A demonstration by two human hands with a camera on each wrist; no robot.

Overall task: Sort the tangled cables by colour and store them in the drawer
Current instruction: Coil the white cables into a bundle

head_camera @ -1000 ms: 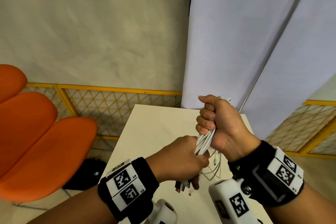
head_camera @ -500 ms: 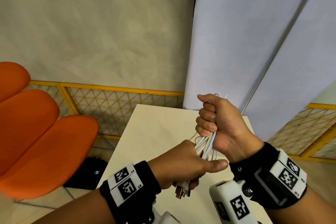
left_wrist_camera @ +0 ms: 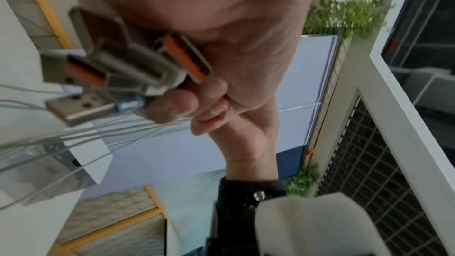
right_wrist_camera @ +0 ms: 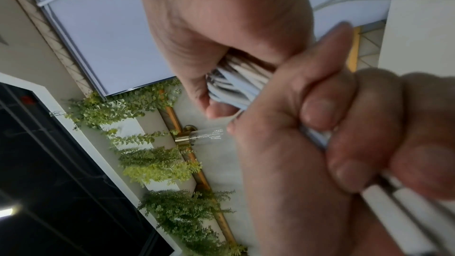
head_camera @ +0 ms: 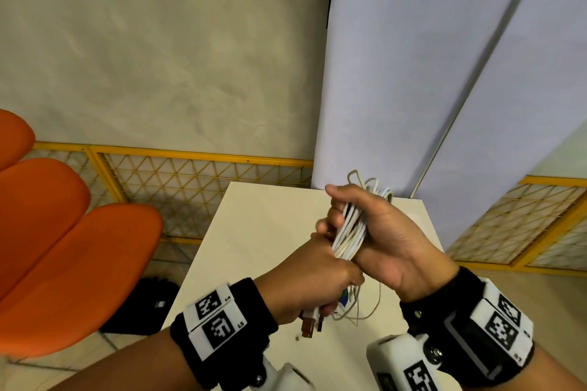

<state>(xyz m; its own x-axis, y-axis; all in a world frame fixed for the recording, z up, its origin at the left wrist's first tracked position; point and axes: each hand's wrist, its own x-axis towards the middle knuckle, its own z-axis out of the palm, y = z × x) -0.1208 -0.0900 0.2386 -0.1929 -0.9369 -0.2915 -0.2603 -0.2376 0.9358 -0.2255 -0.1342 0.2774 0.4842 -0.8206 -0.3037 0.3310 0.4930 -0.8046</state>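
A bundle of white cables is held upright above the white table. My right hand grips its upper part, and folded cable loops stick out above the fist. Directly below and touching it, my left hand grips the lower part. Several USB plugs poke out under the left fist; they also show up close as USB plugs, some with orange inserts. Thin loose strands hang down to the table. The right wrist view shows the white cables running between both fists. No drawer is in view.
An orange chair stands left of the table. A yellow mesh fence runs behind it, and pale blue panels rise at the back right. A black object lies on the floor by the table's left edge.
My right hand has turned on the bundle, so more of the cables and their top loops show. My left thumb stuck out half a second ago and is now curled back.
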